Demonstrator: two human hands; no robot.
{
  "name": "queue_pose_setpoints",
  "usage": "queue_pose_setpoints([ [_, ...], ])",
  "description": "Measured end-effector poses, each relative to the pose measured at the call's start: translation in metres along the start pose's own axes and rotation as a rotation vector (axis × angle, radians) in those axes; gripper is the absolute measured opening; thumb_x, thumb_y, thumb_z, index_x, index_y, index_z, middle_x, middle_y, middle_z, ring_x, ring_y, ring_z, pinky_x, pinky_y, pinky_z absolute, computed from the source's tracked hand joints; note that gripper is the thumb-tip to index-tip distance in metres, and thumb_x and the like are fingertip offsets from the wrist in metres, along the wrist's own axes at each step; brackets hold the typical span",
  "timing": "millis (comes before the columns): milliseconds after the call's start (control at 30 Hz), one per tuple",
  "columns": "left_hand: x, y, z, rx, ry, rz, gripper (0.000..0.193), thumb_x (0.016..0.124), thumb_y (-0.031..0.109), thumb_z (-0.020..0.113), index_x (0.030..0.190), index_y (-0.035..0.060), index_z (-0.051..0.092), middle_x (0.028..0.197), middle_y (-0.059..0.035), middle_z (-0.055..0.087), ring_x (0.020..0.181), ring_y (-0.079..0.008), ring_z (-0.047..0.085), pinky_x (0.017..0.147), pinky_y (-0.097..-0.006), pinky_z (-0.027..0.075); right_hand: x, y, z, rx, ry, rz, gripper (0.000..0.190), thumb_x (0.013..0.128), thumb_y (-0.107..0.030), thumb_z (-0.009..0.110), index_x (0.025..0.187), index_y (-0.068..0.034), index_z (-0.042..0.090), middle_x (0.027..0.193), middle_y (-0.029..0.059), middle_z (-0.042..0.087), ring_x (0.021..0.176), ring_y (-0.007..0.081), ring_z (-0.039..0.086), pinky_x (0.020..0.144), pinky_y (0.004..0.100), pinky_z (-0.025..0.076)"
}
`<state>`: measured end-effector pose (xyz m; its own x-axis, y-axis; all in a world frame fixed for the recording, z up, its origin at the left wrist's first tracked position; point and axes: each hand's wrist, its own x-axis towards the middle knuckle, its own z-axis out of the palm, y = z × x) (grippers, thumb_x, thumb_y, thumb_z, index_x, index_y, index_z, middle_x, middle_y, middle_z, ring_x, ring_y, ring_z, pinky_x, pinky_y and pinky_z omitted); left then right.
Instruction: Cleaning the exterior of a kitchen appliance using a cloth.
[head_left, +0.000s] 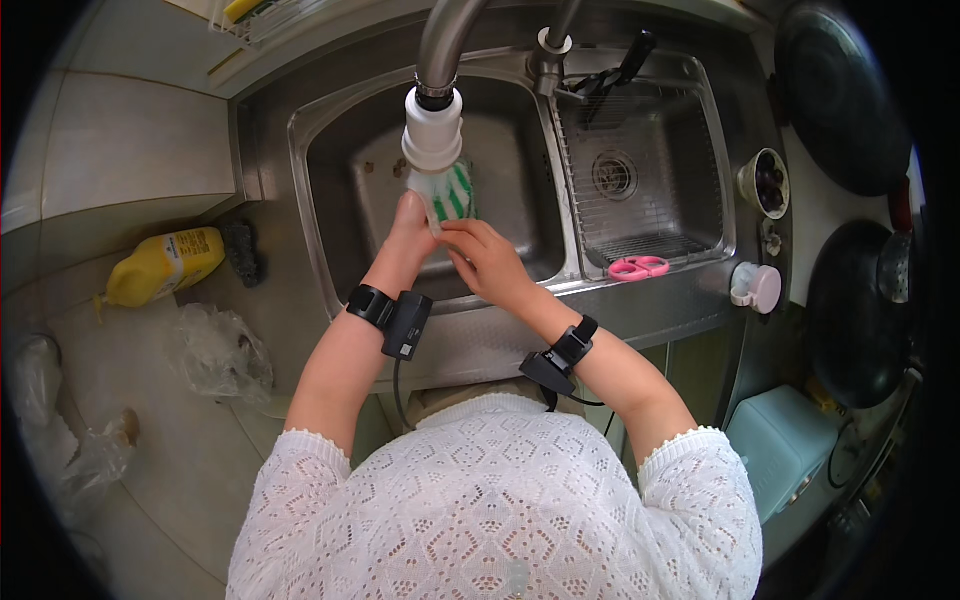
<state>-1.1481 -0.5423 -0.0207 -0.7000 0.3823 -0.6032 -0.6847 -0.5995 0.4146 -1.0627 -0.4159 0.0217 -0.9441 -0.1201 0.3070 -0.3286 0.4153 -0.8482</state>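
A green-and-white striped cloth (454, 193) is held over the large left basin (510, 135) of a steel double sink, right below the white spray head (433, 135) of the tap. My left hand (414, 221) grips it from the left; most of those fingers are hidden behind the cloth. With bent fingertips, my right hand (484, 259) pinches the cloth's near edge. Both wrists wear black strapped devices. Small brownish bits (401, 166) lie on the basin floor.
Pink-handled scissors (637, 268) rest at the right basin's front rim, beside a wire rack (622, 244). A yellow bottle (166, 266) and crumpled plastic bag (225, 352) lie left. To the right are a bowl of dark round items (765, 186), a pink-lidded container (757, 288) and dark pans (844, 97).
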Motion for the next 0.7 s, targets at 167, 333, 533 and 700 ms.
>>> queue_pose_setpoints([
  [167,-0.013,0.025,0.002,-0.157,-0.189,0.003,0.042,0.094,0.035,0.037,0.121,0.0041,0.045,0.117,-0.0113,0.052,0.105,-0.0248,0.052,0.091,-0.0376,0.043,-0.004,0.034,-0.009,0.267,-0.135,0.391,0.023,0.076,0.000,0.053,0.098,-0.004,0.055,0.100,0.0122,0.056,0.087,0.0312,0.056,0.073,0.0376,0.047],
  [333,-0.028,0.038,-0.003,-0.103,-0.347,-0.079,0.046,0.093,0.038,0.037,0.124,0.0037,0.043,0.120,-0.0119,0.051,0.109,-0.0256,0.050,0.094,-0.0380,0.041,0.033,0.071,-0.005,0.058,-0.093,0.373,0.042,0.074,0.001,0.052,0.116,-0.006,0.049,0.117,0.0150,0.050,0.095,0.0328,0.055,0.083,0.0409,0.043],
  [533,-0.057,0.047,-0.009,-0.083,-0.277,-0.161,0.044,0.093,0.036,0.037,0.122,0.0035,0.045,0.121,-0.0123,0.050,0.112,-0.0258,0.049,0.097,-0.0379,0.040,0.058,0.089,0.023,-0.167,-0.624,0.349,0.059,0.066,-0.016,0.066,0.121,-0.004,0.046,0.120,0.0136,0.050,0.113,0.0342,0.042,0.094,0.0361,0.035],
  [700,-0.060,0.062,-0.040,-0.040,-0.173,-0.022,0.038,0.094,0.028,0.038,0.122,0.0027,0.045,0.120,-0.0113,0.052,0.110,-0.0253,0.051,0.095,-0.0380,0.041,0.044,0.115,0.030,0.047,-0.608,0.616,0.054,0.068,-0.015,0.063,0.117,-0.003,0.046,0.099,0.0136,0.059,0.091,0.0274,0.057,0.078,0.0368,0.045],
])
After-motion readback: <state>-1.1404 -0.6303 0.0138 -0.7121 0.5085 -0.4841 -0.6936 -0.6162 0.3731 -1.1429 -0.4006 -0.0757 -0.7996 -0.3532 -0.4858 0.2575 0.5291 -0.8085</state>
